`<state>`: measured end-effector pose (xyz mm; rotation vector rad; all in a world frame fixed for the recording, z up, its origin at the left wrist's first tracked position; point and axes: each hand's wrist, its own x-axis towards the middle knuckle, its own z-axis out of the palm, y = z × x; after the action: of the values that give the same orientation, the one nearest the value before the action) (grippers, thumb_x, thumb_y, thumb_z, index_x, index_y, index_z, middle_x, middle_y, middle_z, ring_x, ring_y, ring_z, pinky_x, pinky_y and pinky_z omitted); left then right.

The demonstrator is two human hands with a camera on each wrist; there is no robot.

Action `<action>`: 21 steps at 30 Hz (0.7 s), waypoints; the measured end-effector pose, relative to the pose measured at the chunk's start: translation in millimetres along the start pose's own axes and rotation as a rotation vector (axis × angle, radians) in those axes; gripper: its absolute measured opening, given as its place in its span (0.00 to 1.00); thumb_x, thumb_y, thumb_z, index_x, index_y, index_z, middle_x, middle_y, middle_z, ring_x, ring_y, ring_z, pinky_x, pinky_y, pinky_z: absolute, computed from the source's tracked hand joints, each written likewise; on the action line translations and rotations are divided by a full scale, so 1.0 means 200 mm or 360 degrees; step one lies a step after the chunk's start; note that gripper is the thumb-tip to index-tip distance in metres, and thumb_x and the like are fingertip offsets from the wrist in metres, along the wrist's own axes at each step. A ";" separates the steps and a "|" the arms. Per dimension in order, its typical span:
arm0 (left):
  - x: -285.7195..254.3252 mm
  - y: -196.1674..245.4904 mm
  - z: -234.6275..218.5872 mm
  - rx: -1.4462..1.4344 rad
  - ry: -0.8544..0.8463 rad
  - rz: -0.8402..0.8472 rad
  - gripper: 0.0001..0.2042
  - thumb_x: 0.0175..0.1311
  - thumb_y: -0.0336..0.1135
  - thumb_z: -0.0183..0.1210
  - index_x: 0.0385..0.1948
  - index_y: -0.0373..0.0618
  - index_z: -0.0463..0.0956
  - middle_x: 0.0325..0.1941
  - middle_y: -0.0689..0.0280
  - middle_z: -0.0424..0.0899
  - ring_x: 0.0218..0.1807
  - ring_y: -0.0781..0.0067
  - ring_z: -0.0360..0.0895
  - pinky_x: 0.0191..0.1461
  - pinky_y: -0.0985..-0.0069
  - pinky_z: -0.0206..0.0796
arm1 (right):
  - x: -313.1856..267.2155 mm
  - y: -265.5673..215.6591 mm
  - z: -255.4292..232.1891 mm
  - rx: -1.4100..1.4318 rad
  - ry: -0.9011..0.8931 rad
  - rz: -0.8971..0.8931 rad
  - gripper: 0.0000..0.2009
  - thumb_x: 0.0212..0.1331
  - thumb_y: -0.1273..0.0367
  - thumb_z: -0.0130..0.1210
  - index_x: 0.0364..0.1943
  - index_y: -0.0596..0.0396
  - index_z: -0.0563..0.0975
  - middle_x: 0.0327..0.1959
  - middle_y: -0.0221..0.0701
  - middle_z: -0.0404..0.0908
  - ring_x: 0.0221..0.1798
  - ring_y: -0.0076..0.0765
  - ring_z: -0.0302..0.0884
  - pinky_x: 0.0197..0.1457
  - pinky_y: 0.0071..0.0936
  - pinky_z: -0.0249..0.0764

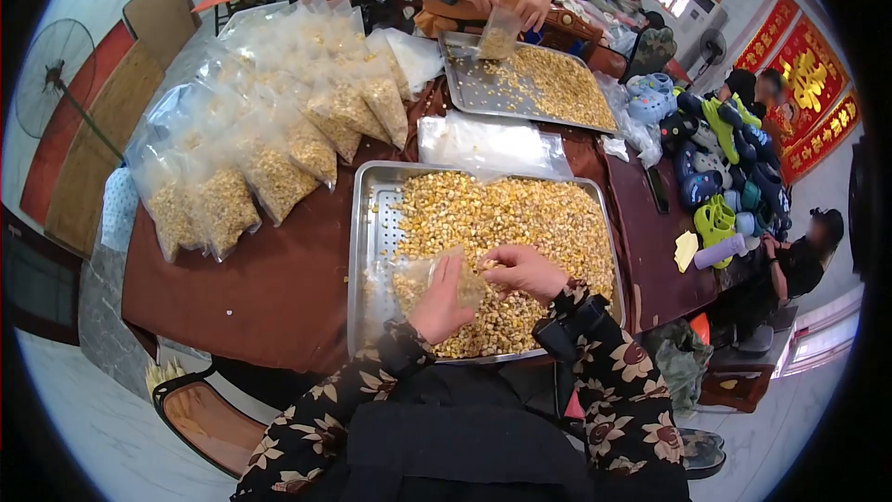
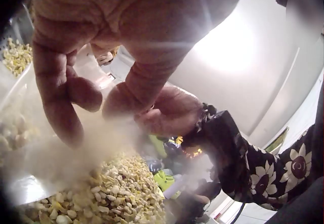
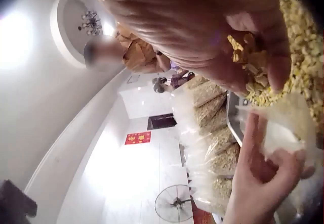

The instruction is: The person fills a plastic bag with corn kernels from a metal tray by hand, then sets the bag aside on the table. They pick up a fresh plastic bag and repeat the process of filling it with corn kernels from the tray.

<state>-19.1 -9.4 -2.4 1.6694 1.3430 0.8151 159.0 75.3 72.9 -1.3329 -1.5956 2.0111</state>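
My left hand (image 1: pixel 441 307) pinches a clear plastic bag (image 3: pixel 289 114) at its mouth, low over the near metal tray (image 1: pixel 373 214). Kernels show inside the bag in the left wrist view. Beside the bag mouth, my right hand (image 1: pixel 528 274) curls its fingers around a small handful of kernels (image 3: pixel 243 51), seen in the right wrist view. Yellow and white corn kernels (image 1: pixel 530 214) cover most of the tray, while its perforated left side is mostly bare.
Many filled bags (image 1: pixel 279 139) stand at the left of the brown-covered table (image 1: pixel 204 288). Flat plastic bags (image 1: pixel 492 144) lie behind the near tray. Across the table, another person holds a bag over a second tray (image 1: pixel 465 84). Clogs (image 1: pixel 715 223) and a purple bottle (image 1: pixel 720 252) sit at right.
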 end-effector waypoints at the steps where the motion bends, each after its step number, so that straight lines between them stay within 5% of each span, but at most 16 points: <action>1: 0.00 0.00 0.00 0.0014 0.0006 0.0008 0.45 0.46 0.32 0.61 0.66 0.33 0.40 0.68 0.37 0.44 0.70 0.40 0.46 0.69 0.64 0.50 | 0.00 -0.01 0.03 -0.0126 -0.0018 -0.0026 0.12 0.57 0.70 0.57 0.43 0.59 0.76 0.29 0.27 0.75 0.29 0.19 0.75 0.28 0.19 0.77; 10: 0.00 0.03 -0.02 -0.0046 0.0015 -0.0040 0.46 0.45 0.31 0.62 0.65 0.32 0.41 0.67 0.38 0.47 0.69 0.39 0.48 0.68 0.63 0.52 | -0.01 -0.07 0.11 -0.0476 -0.0015 -0.0101 0.14 0.59 0.72 0.53 0.49 0.63 0.74 0.39 0.35 0.78 0.38 0.26 0.79 0.38 0.24 0.80; 14: 0.01 0.01 -0.02 -0.0054 0.0028 0.0006 0.45 0.46 0.32 0.63 0.65 0.32 0.41 0.67 0.37 0.47 0.69 0.39 0.48 0.68 0.63 0.52 | 0.02 -0.02 0.02 0.0139 -0.0062 -0.0075 0.15 0.60 0.72 0.52 0.50 0.64 0.73 0.40 0.34 0.78 0.40 0.29 0.79 0.41 0.25 0.80; 18: 0.00 0.00 -0.02 -0.0003 0.0031 0.0006 0.45 0.47 0.33 0.62 0.65 0.32 0.42 0.67 0.37 0.47 0.70 0.40 0.48 0.69 0.64 0.51 | 0.05 0.11 -0.14 -0.0321 0.0303 -0.0040 0.15 0.56 0.71 0.54 0.47 0.60 0.76 0.37 0.36 0.79 0.37 0.34 0.80 0.40 0.27 0.80; 20: 0.00 0.03 -0.03 -0.0016 0.0031 -0.0071 0.42 0.49 0.33 0.60 0.64 0.29 0.44 0.67 0.42 0.51 0.71 0.48 0.47 0.72 0.68 0.44 | 0.02 0.17 -0.17 -0.1387 0.0561 -0.0262 0.15 0.53 0.69 0.56 0.46 0.55 0.78 0.35 0.38 0.80 0.36 0.45 0.79 0.43 0.33 0.76; 21: -0.01 0.03 -0.03 -0.0017 0.0031 -0.0073 0.42 0.49 0.33 0.60 0.64 0.29 0.44 0.67 0.42 0.51 0.71 0.48 0.47 0.72 0.68 0.44 | 0.03 0.22 -0.19 -0.1539 0.0576 -0.0321 0.17 0.50 0.66 0.59 0.47 0.50 0.77 0.39 0.38 0.78 0.43 0.51 0.75 0.47 0.37 0.73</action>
<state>-22.1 -10.1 6.6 1.6203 1.3833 0.8126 199.8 87.7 33.4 -1.5746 -2.4686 0.7673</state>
